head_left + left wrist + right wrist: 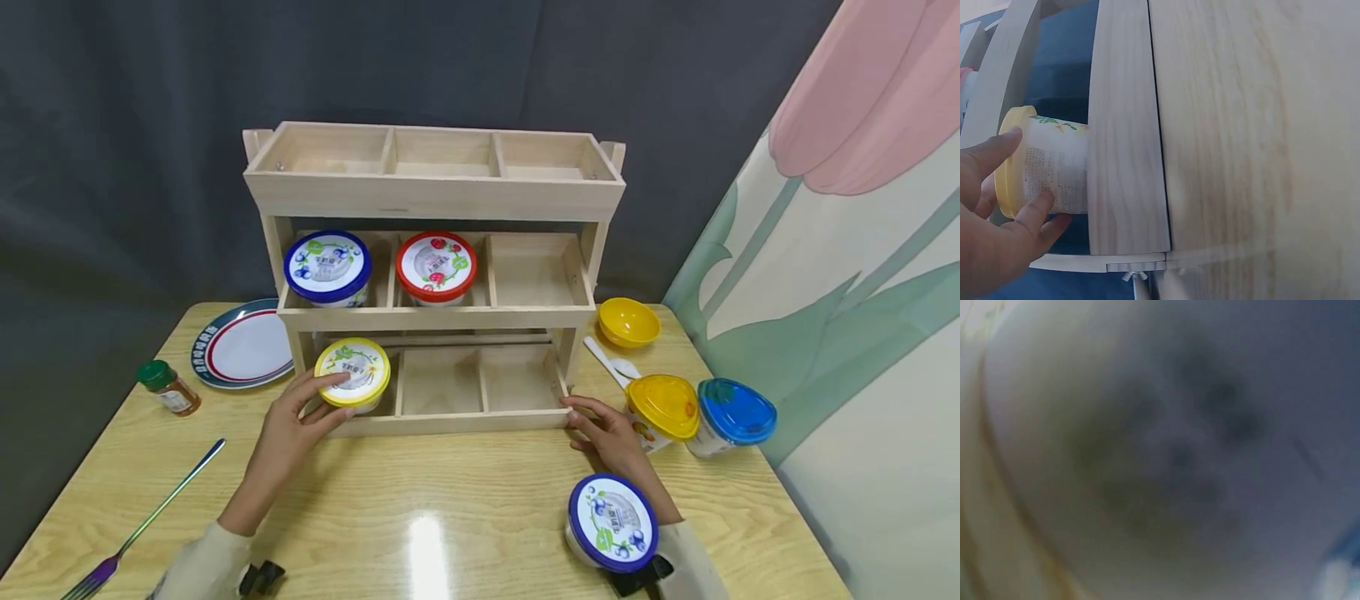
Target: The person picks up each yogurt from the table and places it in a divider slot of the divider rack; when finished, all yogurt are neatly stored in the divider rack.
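Observation:
My left hand [300,408] grips a tub with a yellow lid [353,369], thumb and fingers spread round its rim and side. The tub stands in the left compartment of the bottom tier of a wooden rack [435,198]; in the left wrist view the rack's front board hides the tub's base [1057,165]. My right hand [611,437] holds the right front corner of that tier with its fingertips. Beside the right wrist stands a blue-lidded tub [612,522]. A blurred pale surface fills the right wrist view, hiding the fingers there.
On the middle tier sit another blue-lidded tub [327,268] and a red-lidded tub [437,268]. Left lie a plate [251,346], a green-capped jar [168,388] and a fork [142,525]. Right are a yellow bowl [629,322], white spoon [606,362], yellow-lidded cup [663,408] and blue-lidded cup [733,414].

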### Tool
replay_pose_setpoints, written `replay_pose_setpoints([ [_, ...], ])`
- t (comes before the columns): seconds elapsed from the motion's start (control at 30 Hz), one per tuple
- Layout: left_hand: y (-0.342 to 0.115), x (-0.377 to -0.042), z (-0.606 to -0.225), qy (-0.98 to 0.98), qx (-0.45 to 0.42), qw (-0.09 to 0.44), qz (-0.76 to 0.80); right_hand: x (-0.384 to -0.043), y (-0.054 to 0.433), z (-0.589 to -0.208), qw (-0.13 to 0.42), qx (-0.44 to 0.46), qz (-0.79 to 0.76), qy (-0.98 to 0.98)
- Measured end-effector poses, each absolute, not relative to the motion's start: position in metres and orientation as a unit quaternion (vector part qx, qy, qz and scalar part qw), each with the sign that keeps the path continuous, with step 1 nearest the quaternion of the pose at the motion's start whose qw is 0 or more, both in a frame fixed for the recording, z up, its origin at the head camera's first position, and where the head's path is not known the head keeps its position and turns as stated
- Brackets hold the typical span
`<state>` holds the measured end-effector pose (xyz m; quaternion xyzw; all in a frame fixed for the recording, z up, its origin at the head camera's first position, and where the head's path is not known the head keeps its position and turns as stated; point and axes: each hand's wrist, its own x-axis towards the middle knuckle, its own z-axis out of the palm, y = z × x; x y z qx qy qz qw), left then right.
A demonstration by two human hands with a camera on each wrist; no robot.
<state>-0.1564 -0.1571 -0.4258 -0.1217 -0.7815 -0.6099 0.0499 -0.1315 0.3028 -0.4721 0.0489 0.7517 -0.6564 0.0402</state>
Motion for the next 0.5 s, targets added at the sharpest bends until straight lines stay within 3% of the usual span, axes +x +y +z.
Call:
replay_pose_setpoints([
  [0.5, -0.1619, -0.1602, -0.4300, -0.825, -0.104, 0.047, -0.553, -0.1323, 0.3022, -0.4728, 0.031, 0.039, -0.652, 0.756],
])
